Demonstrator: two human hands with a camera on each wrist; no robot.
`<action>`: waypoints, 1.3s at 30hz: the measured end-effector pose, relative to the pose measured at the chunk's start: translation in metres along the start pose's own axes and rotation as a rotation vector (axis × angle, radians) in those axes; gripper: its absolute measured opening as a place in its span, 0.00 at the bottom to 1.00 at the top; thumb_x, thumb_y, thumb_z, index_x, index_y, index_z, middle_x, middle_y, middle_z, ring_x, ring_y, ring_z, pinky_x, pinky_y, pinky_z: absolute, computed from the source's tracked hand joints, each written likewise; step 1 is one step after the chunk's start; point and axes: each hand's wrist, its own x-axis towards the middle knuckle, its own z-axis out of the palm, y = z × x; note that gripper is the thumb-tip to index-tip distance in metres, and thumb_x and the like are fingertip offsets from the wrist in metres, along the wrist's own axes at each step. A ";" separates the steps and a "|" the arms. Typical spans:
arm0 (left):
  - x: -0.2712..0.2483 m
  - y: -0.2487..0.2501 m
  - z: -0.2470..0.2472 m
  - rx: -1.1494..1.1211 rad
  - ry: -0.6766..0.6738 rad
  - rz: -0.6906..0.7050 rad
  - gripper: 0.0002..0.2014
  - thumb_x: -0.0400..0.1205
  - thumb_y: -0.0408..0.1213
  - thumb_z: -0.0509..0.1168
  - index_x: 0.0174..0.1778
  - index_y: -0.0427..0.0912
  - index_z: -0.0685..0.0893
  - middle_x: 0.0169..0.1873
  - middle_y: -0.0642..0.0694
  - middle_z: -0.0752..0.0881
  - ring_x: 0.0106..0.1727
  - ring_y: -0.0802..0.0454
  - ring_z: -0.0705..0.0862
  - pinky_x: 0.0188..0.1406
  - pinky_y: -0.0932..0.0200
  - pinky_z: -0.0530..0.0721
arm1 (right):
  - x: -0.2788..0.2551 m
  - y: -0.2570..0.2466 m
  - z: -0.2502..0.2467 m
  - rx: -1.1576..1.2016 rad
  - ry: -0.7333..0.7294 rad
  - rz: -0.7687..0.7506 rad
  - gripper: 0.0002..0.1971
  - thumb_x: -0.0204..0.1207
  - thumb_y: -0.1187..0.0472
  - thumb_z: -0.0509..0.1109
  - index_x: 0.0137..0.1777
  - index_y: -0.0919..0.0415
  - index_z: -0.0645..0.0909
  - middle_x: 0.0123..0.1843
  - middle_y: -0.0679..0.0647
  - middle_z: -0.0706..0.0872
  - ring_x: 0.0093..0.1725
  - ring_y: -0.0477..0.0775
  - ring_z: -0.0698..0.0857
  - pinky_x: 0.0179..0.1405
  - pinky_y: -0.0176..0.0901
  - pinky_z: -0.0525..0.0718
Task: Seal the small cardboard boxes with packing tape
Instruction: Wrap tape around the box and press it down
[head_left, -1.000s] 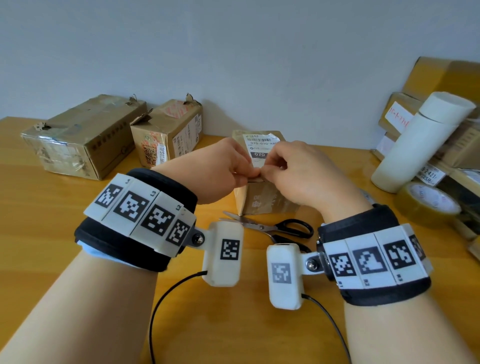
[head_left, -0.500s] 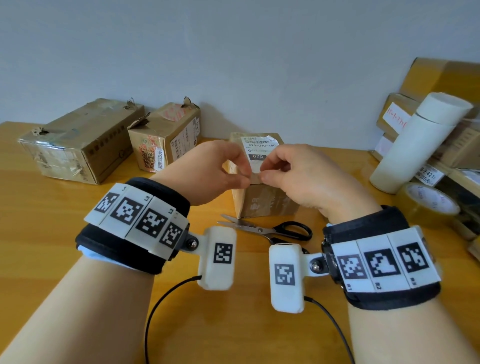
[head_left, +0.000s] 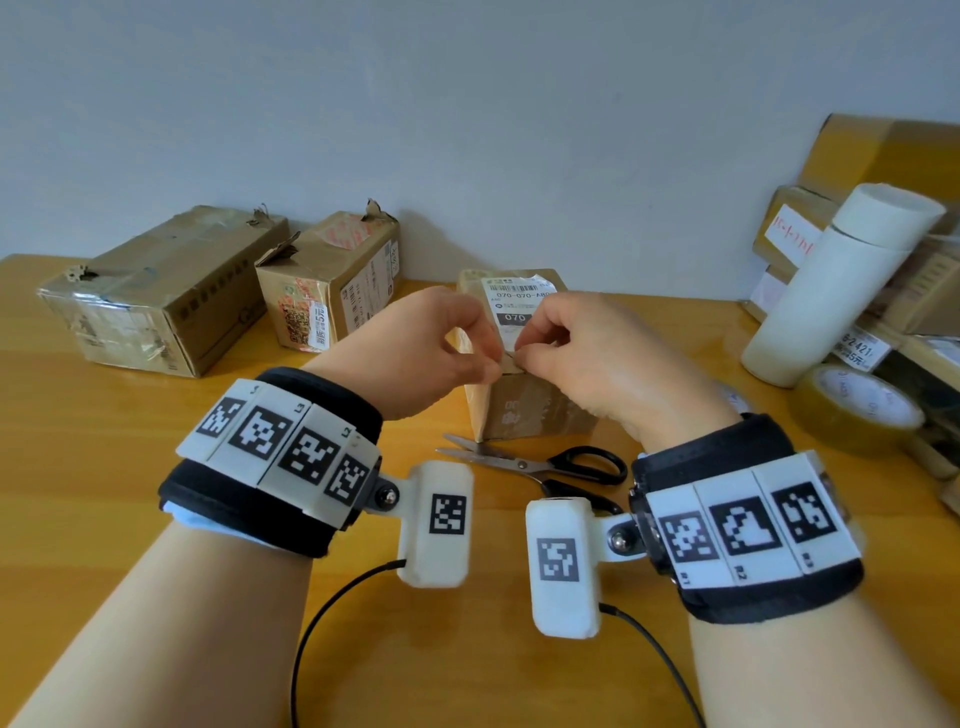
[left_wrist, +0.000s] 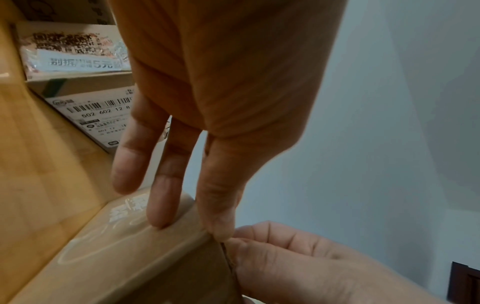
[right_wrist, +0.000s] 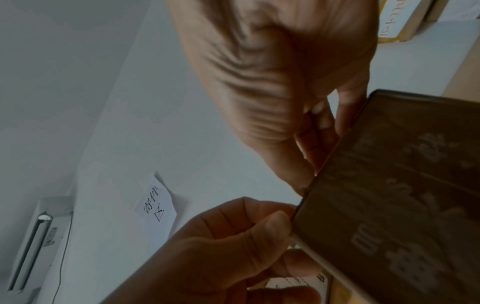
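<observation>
A small cardboard box (head_left: 524, 410) with a white label (head_left: 515, 304) on top stands at mid-table. My left hand (head_left: 491, 359) pinches the box's near top edge from the left. My right hand (head_left: 525, 356) pinches the same edge from the right, fingertips almost meeting the left's. In the left wrist view two left fingers (left_wrist: 166, 205) lie along the glossy taped box (left_wrist: 124, 253) edge. In the right wrist view the right hand (right_wrist: 314, 148) has curled fingers on the box (right_wrist: 405, 205) rim. A roll of tape (head_left: 857, 410) lies at the right.
Black-handled scissors (head_left: 550, 465) lie just in front of the box. Two worn cardboard boxes (head_left: 161, 296) (head_left: 332, 280) stand at the back left. A white tube (head_left: 836, 280) leans on stacked boxes (head_left: 893, 156) at the right.
Both hands stay pinched at the box's near top edge. The view has shifted slightly; the box and scissors have not moved.
</observation>
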 end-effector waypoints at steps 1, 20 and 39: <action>0.000 0.000 0.000 0.001 0.000 -0.001 0.04 0.79 0.44 0.75 0.41 0.56 0.86 0.56 0.60 0.84 0.44 0.61 0.86 0.54 0.51 0.87 | 0.000 0.001 0.000 0.021 0.000 0.003 0.04 0.84 0.55 0.71 0.47 0.46 0.85 0.60 0.43 0.84 0.57 0.48 0.82 0.54 0.48 0.88; -0.001 -0.006 -0.001 -0.006 -0.102 -0.016 0.26 0.77 0.39 0.77 0.70 0.60 0.80 0.67 0.65 0.75 0.51 0.66 0.86 0.50 0.66 0.82 | -0.006 -0.005 -0.007 -0.156 0.014 0.035 0.10 0.78 0.54 0.79 0.58 0.44 0.87 0.68 0.47 0.85 0.56 0.49 0.80 0.41 0.39 0.81; 0.003 0.005 0.006 0.295 0.061 0.037 0.32 0.82 0.43 0.71 0.79 0.68 0.67 0.76 0.62 0.73 0.80 0.51 0.61 0.77 0.45 0.65 | 0.001 0.021 -0.014 -0.117 0.139 -0.008 0.10 0.87 0.57 0.67 0.63 0.49 0.88 0.70 0.49 0.85 0.67 0.51 0.82 0.38 0.28 0.73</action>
